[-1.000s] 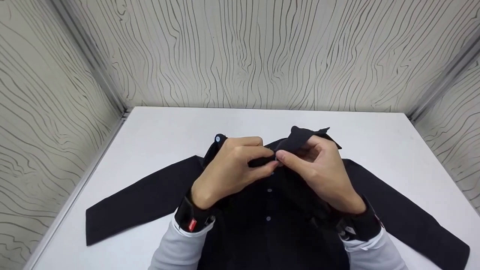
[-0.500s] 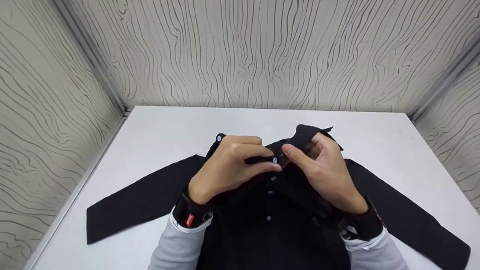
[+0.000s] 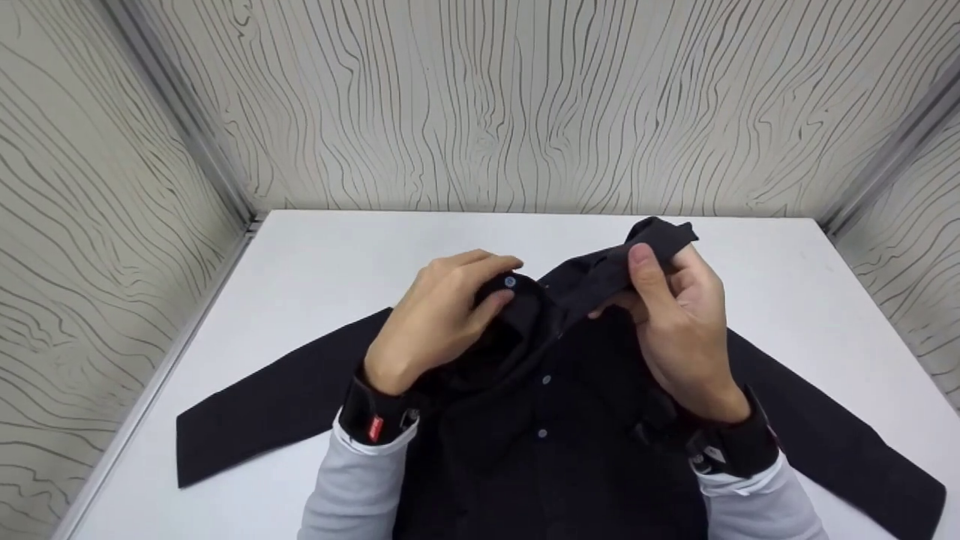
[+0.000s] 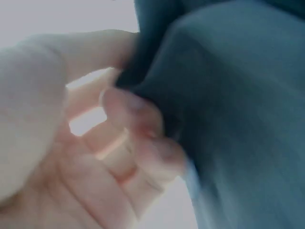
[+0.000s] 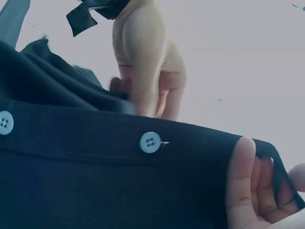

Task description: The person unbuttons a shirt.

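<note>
A dark button-up shirt [image 3: 487,465] lies spread on the white table, its collar end lifted by both hands. My left hand [image 3: 431,319] pinches the dark cloth between thumb and fingers, close to a pale blue button [image 3: 510,282]. Folded cloth also shows at its curled fingers in the left wrist view. To the right, my right hand [image 3: 686,322] grips the raised collar [image 3: 600,274], thumb in front and fingers partly hidden behind. Pale buttons [image 5: 150,142] sit along the strip of cloth in the right wrist view.
Both sleeves spread outward: a left sleeve [image 3: 285,397] and a right sleeve [image 3: 832,435]. The white table [image 3: 360,255] meets a wood-patterned wall panel [image 3: 480,105] at the back, with more panels on both sides.
The hands have moved apart. My right hand has shifted right and up with the collar, stretching it out, while the left hand has moved slightly left and up, and the neck opening now shows.
</note>
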`<state>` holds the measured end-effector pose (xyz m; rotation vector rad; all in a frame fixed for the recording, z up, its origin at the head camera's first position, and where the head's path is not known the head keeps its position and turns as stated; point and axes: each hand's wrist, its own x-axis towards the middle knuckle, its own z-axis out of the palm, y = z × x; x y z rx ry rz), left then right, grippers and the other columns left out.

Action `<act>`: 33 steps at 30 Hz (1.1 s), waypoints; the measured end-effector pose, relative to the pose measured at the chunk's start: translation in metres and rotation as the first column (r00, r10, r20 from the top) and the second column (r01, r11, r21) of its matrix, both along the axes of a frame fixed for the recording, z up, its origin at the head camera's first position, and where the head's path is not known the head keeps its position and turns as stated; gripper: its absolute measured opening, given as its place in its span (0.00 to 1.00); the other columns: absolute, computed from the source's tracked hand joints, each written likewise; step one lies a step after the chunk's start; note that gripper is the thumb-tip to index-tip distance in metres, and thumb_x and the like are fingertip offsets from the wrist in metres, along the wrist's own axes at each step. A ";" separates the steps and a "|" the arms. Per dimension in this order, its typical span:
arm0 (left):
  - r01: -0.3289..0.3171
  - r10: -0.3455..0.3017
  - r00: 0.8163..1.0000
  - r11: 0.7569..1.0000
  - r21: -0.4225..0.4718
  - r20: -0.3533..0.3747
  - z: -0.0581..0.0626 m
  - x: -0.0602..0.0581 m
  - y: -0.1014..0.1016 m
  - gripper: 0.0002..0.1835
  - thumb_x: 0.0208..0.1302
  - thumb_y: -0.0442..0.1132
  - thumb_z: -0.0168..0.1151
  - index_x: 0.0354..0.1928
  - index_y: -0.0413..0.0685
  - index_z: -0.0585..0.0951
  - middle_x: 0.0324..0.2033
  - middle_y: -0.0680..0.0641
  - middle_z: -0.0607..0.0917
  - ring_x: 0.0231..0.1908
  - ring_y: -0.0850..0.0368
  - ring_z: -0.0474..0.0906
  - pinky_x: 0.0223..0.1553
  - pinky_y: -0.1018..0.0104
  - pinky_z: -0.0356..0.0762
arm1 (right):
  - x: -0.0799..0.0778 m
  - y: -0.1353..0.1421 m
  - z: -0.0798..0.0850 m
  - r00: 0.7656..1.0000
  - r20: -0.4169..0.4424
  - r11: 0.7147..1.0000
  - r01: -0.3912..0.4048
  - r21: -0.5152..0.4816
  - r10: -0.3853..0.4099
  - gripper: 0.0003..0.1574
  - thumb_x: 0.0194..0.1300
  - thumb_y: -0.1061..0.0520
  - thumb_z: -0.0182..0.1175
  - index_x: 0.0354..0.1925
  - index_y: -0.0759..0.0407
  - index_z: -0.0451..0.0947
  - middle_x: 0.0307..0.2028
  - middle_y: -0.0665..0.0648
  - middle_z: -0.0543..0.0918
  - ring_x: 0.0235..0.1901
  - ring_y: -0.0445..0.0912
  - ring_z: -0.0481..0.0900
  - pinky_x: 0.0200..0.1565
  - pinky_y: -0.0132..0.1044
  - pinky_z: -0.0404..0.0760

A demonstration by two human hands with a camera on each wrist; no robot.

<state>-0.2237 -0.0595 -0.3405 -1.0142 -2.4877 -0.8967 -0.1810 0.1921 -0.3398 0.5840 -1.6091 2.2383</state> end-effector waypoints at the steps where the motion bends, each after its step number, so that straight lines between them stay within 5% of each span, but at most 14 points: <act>1: 0.004 -0.004 1.000 0.999 -0.034 0.007 -0.001 0.002 0.004 0.14 0.79 0.33 0.67 0.61 0.49 0.91 0.53 0.52 0.95 0.52 0.55 0.93 0.56 0.55 0.92 | 0.000 0.000 0.000 1.000 -0.003 1.000 0.007 0.000 -0.007 0.11 0.90 0.60 0.54 0.47 0.67 0.75 0.36 0.59 0.91 0.32 0.49 0.92 0.34 0.43 0.92; 6: 0.136 -0.131 0.990 0.983 -0.122 0.044 -0.001 0.015 0.025 0.21 0.76 0.28 0.60 0.63 0.54 0.88 0.52 0.57 0.92 0.49 0.58 0.91 0.52 0.55 0.91 | 0.002 0.000 0.002 0.999 -0.006 0.999 0.037 0.024 -0.037 0.10 0.89 0.62 0.55 0.46 0.68 0.76 0.35 0.59 0.89 0.31 0.48 0.91 0.35 0.43 0.93; 9: 0.213 -0.205 0.975 0.971 -0.107 0.084 -0.001 0.017 0.031 0.20 0.75 0.27 0.60 0.63 0.50 0.86 0.49 0.54 0.91 0.48 0.59 0.88 0.55 0.58 0.89 | 0.004 0.000 0.002 0.997 -0.024 0.995 0.081 0.061 -0.079 0.10 0.87 0.63 0.57 0.44 0.69 0.76 0.31 0.58 0.87 0.30 0.46 0.90 0.36 0.38 0.91; 12: 0.241 -0.229 0.962 0.968 -0.072 0.148 -0.002 0.014 0.030 0.17 0.75 0.30 0.61 0.61 0.49 0.85 0.43 0.54 0.89 0.41 0.62 0.84 0.48 0.65 0.86 | 0.005 0.000 0.002 0.992 -0.029 0.989 0.127 0.077 -0.125 0.10 0.87 0.63 0.58 0.43 0.68 0.77 0.29 0.56 0.86 0.30 0.44 0.89 0.36 0.35 0.89; 17: 0.217 -0.203 0.950 0.976 -0.034 0.237 -0.001 0.011 0.022 0.14 0.82 0.41 0.65 0.62 0.47 0.86 0.44 0.53 0.91 0.37 0.64 0.85 0.43 0.69 0.85 | 0.004 -0.001 0.003 0.993 -0.062 0.995 0.099 -0.019 -0.100 0.10 0.86 0.65 0.58 0.42 0.69 0.75 0.31 0.59 0.85 0.24 0.48 0.84 0.27 0.39 0.85; 24: 0.090 -0.078 0.961 0.995 -0.033 0.265 0.002 0.010 0.014 0.14 0.84 0.51 0.67 0.46 0.48 0.89 0.35 0.54 0.90 0.35 0.61 0.82 0.42 0.63 0.83 | -0.001 -0.004 0.004 0.983 -0.149 0.986 0.088 -0.145 -0.109 0.10 0.86 0.69 0.55 0.41 0.71 0.75 0.30 0.62 0.85 0.17 0.49 0.78 0.17 0.39 0.76; 29: 0.063 -0.075 0.977 0.996 0.064 0.202 0.002 0.007 0.012 0.14 0.83 0.48 0.68 0.37 0.49 0.90 0.30 0.55 0.88 0.32 0.64 0.80 0.40 0.66 0.80 | -0.001 -0.004 0.004 0.970 -0.188 0.972 0.112 -0.207 -0.152 0.08 0.84 0.71 0.56 0.41 0.74 0.75 0.30 0.65 0.86 0.19 0.52 0.82 0.20 0.41 0.82; 33: 0.084 -0.086 0.996 0.969 0.233 -0.003 0.002 0.006 0.011 0.10 0.80 0.41 0.71 0.38 0.46 0.93 0.29 0.52 0.89 0.29 0.64 0.80 0.36 0.67 0.79 | -0.001 -0.003 0.005 0.973 -0.163 0.960 0.118 -0.253 -0.163 0.10 0.84 0.70 0.57 0.41 0.75 0.75 0.30 0.68 0.88 0.22 0.54 0.88 0.26 0.45 0.90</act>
